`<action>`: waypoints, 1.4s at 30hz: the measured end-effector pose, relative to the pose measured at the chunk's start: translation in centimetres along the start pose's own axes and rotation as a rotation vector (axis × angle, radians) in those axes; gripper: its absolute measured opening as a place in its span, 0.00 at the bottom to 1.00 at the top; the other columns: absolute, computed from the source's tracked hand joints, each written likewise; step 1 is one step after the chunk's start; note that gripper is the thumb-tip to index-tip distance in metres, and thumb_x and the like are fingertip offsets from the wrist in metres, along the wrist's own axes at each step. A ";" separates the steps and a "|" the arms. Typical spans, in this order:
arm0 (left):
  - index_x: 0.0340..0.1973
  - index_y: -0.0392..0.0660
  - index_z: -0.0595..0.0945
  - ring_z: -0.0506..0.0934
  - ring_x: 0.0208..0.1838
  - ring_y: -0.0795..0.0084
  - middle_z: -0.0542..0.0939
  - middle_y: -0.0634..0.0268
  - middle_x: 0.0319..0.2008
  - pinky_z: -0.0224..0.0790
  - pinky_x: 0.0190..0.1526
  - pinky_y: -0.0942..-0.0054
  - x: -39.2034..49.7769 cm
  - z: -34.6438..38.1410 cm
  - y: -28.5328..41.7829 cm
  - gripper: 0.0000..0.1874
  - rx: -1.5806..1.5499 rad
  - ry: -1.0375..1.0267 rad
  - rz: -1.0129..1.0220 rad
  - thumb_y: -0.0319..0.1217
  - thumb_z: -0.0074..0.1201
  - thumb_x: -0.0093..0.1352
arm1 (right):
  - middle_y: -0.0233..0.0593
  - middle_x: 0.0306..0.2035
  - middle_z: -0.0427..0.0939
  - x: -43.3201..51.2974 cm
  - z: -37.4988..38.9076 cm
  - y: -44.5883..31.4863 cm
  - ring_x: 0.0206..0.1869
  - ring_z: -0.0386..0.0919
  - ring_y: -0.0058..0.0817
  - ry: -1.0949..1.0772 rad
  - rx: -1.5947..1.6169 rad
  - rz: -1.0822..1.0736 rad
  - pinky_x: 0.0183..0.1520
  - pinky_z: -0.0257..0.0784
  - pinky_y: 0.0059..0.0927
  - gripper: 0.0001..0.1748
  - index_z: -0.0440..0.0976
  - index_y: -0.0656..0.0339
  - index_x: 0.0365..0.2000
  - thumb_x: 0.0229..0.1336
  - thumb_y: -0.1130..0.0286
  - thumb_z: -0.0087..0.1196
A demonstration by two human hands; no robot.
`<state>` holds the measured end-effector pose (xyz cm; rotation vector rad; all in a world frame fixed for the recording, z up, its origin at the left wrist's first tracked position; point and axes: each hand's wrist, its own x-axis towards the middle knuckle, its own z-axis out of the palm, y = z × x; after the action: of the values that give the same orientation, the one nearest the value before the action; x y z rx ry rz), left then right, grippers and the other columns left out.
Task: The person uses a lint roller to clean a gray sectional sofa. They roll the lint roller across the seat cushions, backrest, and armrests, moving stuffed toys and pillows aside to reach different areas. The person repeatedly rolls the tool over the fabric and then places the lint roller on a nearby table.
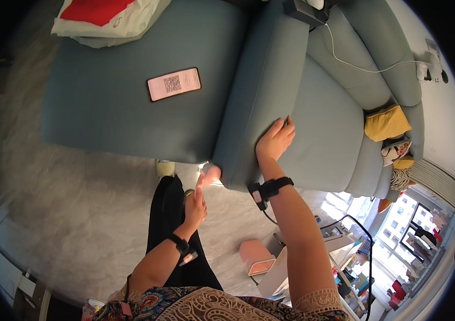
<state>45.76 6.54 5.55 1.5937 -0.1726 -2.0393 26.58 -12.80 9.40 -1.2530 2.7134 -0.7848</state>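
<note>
My left hand (pixel 196 210) is closed around the handle of a pink tool with a rounded head (pixel 212 174). The head is blurred, so its exact kind cannot be told. It is close to the lower front corner of a grey-green sofa armrest (pixel 257 92). My right hand (pixel 274 140) lies on the armrest's inner edge, fingers bent over it beside the seat (pixel 320 128), with no object visible in it. Left of the armrest, a phone (pixel 174 84) lies face up on a matching upholstered section (pixel 103 104); its lit screen shows a printed-style code.
White and red bags (pixel 103 20) lie on the upholstered section's far end. A black box (pixel 305 12) sits atop the armrest's far end, near a white cable (pixel 348 62). Yellow cushions (pixel 388 122) lean at the right. A pink bin (pixel 256 257) stands on the tiled floor (pixel 103 192).
</note>
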 end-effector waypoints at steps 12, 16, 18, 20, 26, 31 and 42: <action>0.23 0.50 0.63 0.60 0.08 0.78 0.58 0.73 0.10 0.51 0.11 0.75 -3.4 0.7 -7.4 0.28 -0.042 -0.005 0.022 0.59 0.41 0.74 | 0.48 0.63 0.66 -6.0 -7.6 8.4 0.65 0.65 0.39 -0.322 0.895 0.370 0.70 0.54 0.36 0.30 0.62 0.64 0.64 0.71 0.55 0.43; 0.25 0.51 0.64 0.55 0.10 0.81 0.57 0.75 0.11 0.47 0.12 0.79 -2.5 1.2 -7.5 0.25 -0.170 0.024 -0.008 0.56 0.42 0.75 | 0.52 0.54 0.75 -13.4 -11.0 14.7 0.53 0.77 0.38 -0.335 1.054 0.729 0.61 0.69 0.36 0.25 0.67 0.68 0.57 0.71 0.58 0.42; 0.25 0.50 0.63 0.56 0.09 0.80 0.58 0.74 0.11 0.47 0.12 0.78 -2.5 1.1 -7.3 0.25 -0.234 -0.019 0.073 0.56 0.41 0.75 | 0.52 0.48 0.78 -17.3 -12.3 17.3 0.47 0.79 0.38 -0.368 0.997 0.842 0.55 0.74 0.36 0.22 0.70 0.70 0.53 0.70 0.62 0.41; 0.24 0.50 0.63 0.58 0.10 0.81 0.58 0.74 0.11 0.49 0.12 0.77 -3.2 0.7 -6.7 0.25 -0.217 -0.022 0.176 0.53 0.39 0.77 | 0.50 0.41 0.80 -21.2 -13.5 19.1 0.41 0.81 0.36 -0.401 0.951 0.886 0.49 0.78 0.35 0.20 0.72 0.71 0.49 0.70 0.63 0.42; 0.22 0.45 0.67 0.62 0.10 0.80 0.64 0.73 0.11 0.51 0.14 0.75 0.8 2.7 4.9 0.28 0.420 0.183 0.572 0.53 0.39 0.77 | 0.46 0.32 0.80 -29.9 -16.0 20.8 0.34 0.82 0.32 -0.545 0.850 0.999 0.43 0.80 0.32 0.17 0.74 0.72 0.43 0.70 0.66 0.42; 0.28 0.39 0.70 0.71 0.16 0.58 0.70 0.56 0.14 0.59 0.19 0.61 3.2 5.7 10.7 0.21 0.894 0.219 1.072 0.43 0.46 0.77 | 0.44 0.29 0.80 -32.7 -16.5 20.3 0.31 0.81 0.28 -0.622 0.966 0.907 0.38 0.80 0.27 0.14 0.75 0.72 0.40 0.70 0.69 0.44; 0.36 0.38 0.71 0.77 0.27 0.40 0.77 0.44 0.22 0.67 0.25 0.49 -2.5 9.7 10.2 0.11 1.310 0.240 1.092 0.34 0.49 0.74 | 0.44 0.29 0.79 -36.5 -15.5 21.9 0.32 0.82 0.29 -0.608 0.953 0.965 0.37 0.82 0.28 0.13 0.74 0.72 0.38 0.69 0.71 0.45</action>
<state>40.53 -3.06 14.76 1.6457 -2.0471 -0.7348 31.85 32.12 6.77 0.0668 1.6749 -1.0519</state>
